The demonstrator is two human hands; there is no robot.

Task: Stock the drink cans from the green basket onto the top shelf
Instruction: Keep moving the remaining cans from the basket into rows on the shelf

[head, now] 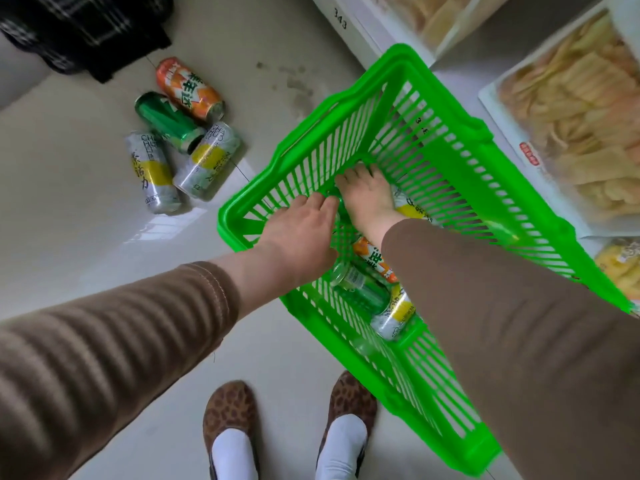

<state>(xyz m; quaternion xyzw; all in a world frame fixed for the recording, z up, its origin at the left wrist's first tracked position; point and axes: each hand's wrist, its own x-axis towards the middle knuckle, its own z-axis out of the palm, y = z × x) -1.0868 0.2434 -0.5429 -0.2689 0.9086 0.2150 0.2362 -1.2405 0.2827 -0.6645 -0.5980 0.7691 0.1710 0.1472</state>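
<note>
Both hands reach into the green basket; left hand and right hand grasp a green can together. Four cans lie on the floor nearby.

Glossy pale floor, white shelving

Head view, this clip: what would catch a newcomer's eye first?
The bright green basket dominates the middle and right, with both hands reaching into it: the left hand over its near-left wall, the right hand down among the cans in the basket. To the left, four loose cans lie on their sides on the pale floor. Packaged snacks fill the white shelf at upper right.
</note>
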